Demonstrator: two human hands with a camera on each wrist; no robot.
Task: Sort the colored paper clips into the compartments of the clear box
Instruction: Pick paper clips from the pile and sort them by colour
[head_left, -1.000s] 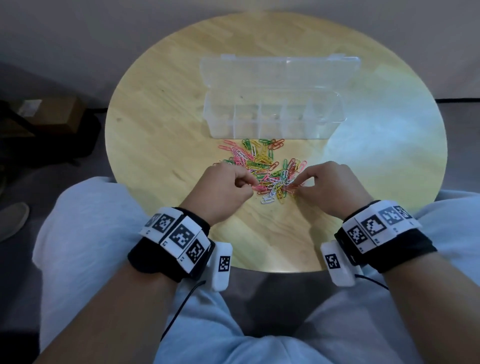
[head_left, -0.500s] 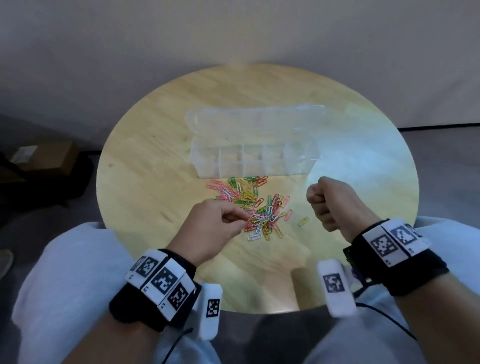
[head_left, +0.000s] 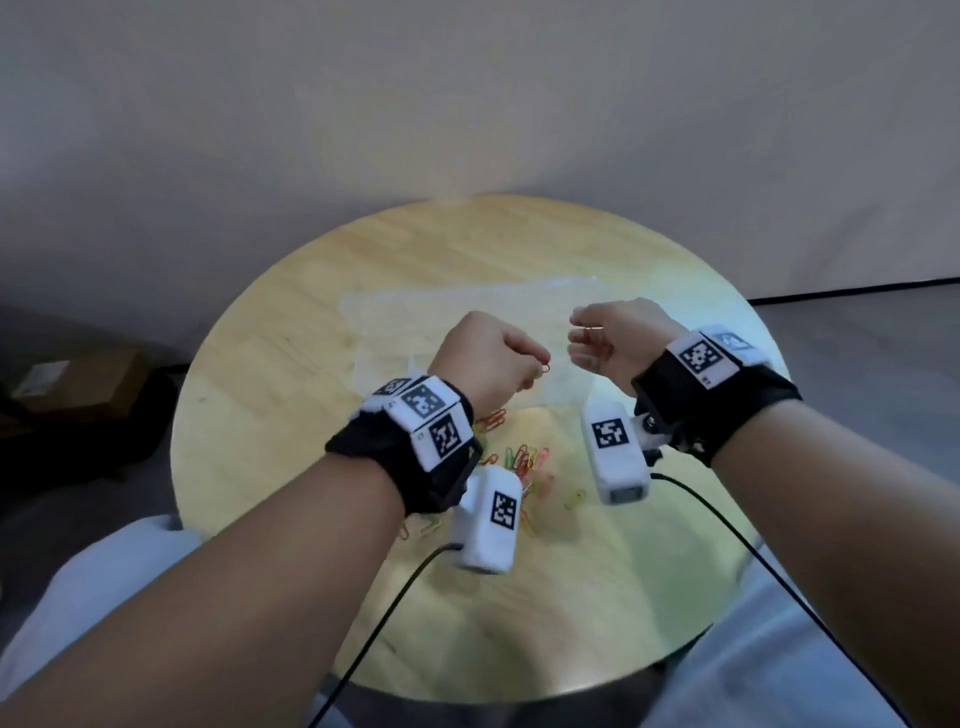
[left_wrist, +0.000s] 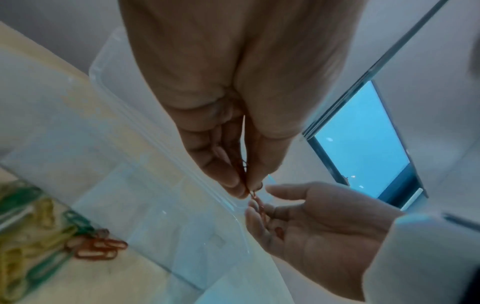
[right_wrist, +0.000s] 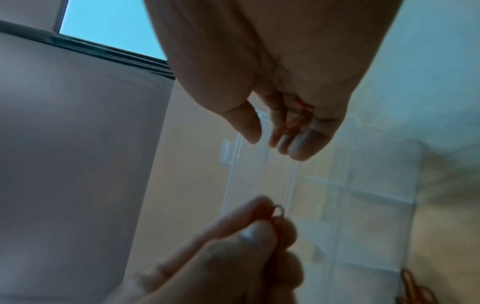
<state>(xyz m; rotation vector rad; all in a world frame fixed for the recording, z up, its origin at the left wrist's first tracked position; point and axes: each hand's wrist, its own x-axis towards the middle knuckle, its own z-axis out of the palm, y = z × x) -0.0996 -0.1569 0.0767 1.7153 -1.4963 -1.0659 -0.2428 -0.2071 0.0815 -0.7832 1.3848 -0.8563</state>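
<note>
Both hands hover above the clear box, which lies blurred on the round wooden table. My left hand pinches a red paper clip between thumb and forefinger. The left wrist view shows that red clip reaching toward my right hand. My right hand is turned palm up and loosely cupped. Red clips lie in its palm, thumb held apart. The pile of mixed clips sits on the table below my wrists, partly hidden by them.
One yellow clip lies apart to the right of the pile. Camera cables hang from both wrists over the table's near edge. A cardboard box stands on the floor at left. A wall rises behind the table.
Both hands rose from the pile to above the box and came together. The right fist has opened into a cupped palm. The head view tilted up.
</note>
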